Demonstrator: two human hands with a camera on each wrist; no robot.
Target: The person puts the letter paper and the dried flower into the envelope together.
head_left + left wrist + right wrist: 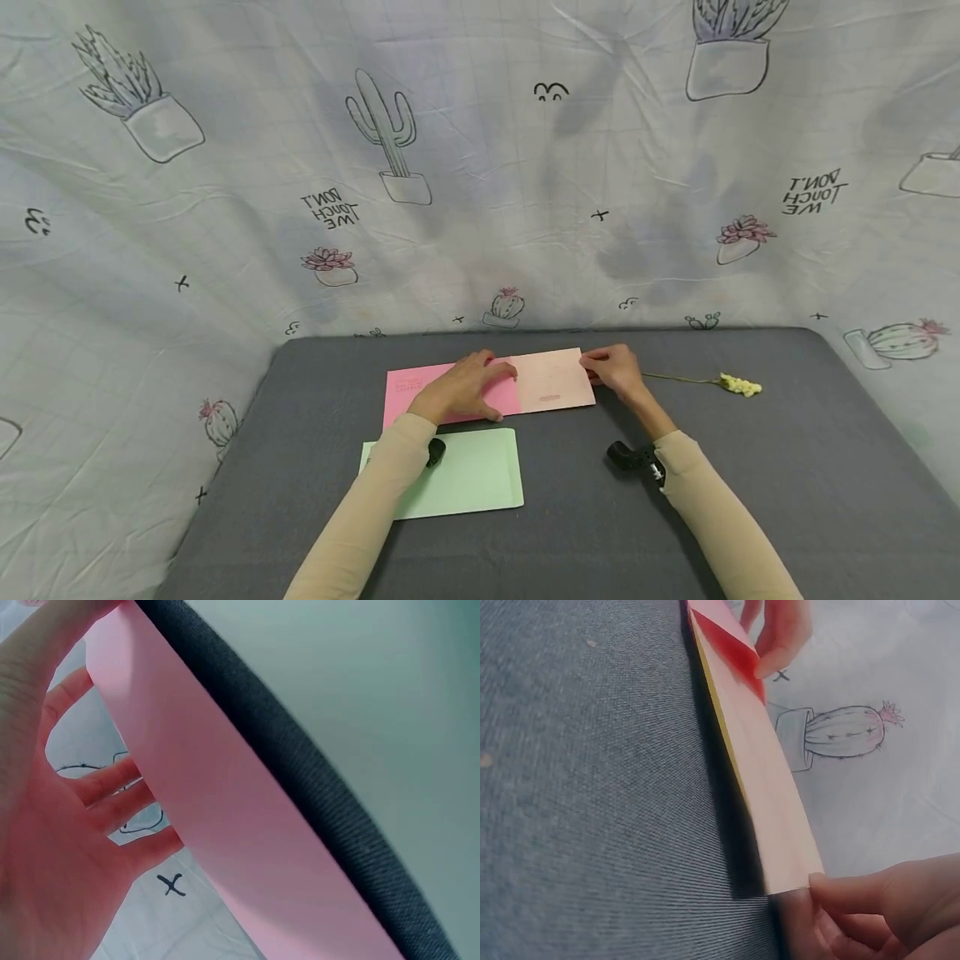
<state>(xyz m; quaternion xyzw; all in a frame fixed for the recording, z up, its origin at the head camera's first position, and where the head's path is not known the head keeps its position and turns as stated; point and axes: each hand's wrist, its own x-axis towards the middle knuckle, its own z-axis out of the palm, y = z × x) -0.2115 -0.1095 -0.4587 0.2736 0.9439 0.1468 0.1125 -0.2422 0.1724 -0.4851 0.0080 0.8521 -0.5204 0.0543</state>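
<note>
A pink envelope [408, 389] with small print lies toward the back left of the table. My left hand [465, 387] grips it across its width near the right end, thumb on the near edge, fingers at the far edge [165, 814]. The envelope's top layer is raised there, showing a red-shaded inside [731, 649]. A peach card [551, 379] with a yellowish edge runs from under that raised layer out to the right; its left part is hidden. My right hand [615, 367] pinches the card's right end between thumb [847, 892] and fingers.
A pale green envelope [468, 479] lies nearer, partly under my left forearm. To the right of my right hand lies a thin stem with a yellow flower [740, 385]. A cactus-print cloth [480, 167] hangs behind the grey table [570, 517].
</note>
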